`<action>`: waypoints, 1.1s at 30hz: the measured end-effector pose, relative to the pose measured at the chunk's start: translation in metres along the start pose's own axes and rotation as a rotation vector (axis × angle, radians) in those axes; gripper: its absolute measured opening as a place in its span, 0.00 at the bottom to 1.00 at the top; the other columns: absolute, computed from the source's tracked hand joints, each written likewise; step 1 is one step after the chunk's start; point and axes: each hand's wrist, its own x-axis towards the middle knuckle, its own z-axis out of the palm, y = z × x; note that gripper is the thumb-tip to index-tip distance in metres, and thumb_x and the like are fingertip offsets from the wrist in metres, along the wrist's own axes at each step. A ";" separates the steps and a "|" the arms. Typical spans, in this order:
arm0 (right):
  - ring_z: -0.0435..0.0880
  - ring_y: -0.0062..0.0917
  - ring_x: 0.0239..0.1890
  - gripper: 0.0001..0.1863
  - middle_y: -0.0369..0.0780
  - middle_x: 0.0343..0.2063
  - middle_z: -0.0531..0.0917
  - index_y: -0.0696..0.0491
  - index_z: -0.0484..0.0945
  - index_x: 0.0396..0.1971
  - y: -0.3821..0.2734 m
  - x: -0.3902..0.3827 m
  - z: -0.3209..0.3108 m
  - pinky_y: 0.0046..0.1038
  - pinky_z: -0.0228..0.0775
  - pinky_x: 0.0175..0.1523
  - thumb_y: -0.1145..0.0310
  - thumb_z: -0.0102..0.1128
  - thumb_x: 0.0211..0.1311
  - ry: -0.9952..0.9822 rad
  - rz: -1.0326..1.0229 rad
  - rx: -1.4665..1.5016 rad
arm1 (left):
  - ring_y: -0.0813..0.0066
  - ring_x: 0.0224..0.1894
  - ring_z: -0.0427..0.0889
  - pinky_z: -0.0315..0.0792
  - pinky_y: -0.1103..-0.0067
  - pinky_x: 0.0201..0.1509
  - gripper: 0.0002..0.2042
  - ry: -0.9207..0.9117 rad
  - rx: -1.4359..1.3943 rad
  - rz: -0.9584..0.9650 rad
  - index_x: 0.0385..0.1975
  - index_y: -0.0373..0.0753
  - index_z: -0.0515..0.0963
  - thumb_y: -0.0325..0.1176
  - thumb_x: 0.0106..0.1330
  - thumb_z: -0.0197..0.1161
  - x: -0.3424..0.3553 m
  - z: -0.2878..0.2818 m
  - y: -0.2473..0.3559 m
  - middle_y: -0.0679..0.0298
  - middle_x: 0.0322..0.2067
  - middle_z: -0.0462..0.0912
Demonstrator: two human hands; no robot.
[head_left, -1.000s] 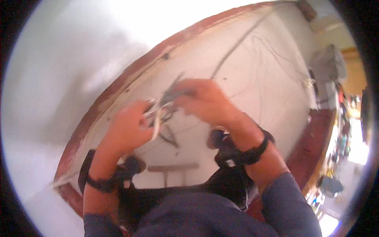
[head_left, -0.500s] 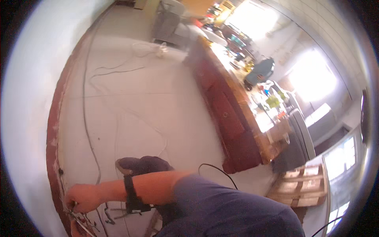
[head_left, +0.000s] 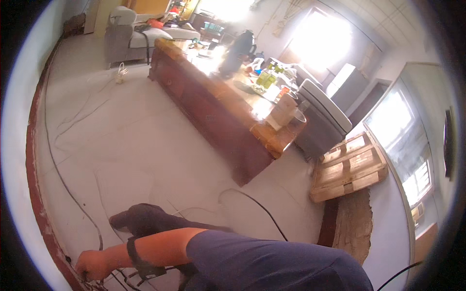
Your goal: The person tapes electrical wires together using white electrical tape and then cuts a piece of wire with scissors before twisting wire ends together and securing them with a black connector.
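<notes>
Left hand curled shut on thin dark wires at near-left floor edge by red skirting; light, limp, tangle-prone, probably best pinched close to the ends; right hand out of view, state unknown.

The fingers of the one hand in view are curled under and cannot be seen. The thin wires beneath it are cut off by the lower edge.
</notes>
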 end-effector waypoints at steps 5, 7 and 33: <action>0.82 0.49 0.32 0.08 0.49 0.25 0.83 0.57 0.82 0.24 -0.014 -0.003 0.000 0.43 0.72 0.38 0.72 0.64 0.40 0.040 -0.069 -0.138 | 0.68 0.44 0.81 0.75 0.74 0.50 0.24 0.027 -0.179 0.001 0.57 0.30 0.75 0.33 0.62 0.70 -0.012 0.001 -0.011 0.54 0.45 0.84; 0.82 0.48 0.31 0.08 0.49 0.25 0.82 0.56 0.82 0.24 -0.019 -0.006 -0.003 0.42 0.72 0.36 0.71 0.65 0.39 0.016 -0.072 -0.093 | 0.68 0.44 0.80 0.75 0.74 0.50 0.23 0.018 -0.128 -0.005 0.56 0.30 0.76 0.32 0.62 0.70 -0.013 0.001 -0.016 0.55 0.45 0.84; 0.81 0.19 0.28 0.08 0.41 0.28 0.81 0.62 0.81 0.38 -0.086 0.034 -0.011 0.23 0.74 0.36 0.72 0.56 0.68 -0.398 0.232 0.127 | 0.55 0.39 0.83 0.74 0.65 0.45 0.30 0.202 -0.059 -0.305 0.52 0.34 0.72 0.39 0.50 0.73 -0.037 -0.015 -0.005 0.52 0.38 0.80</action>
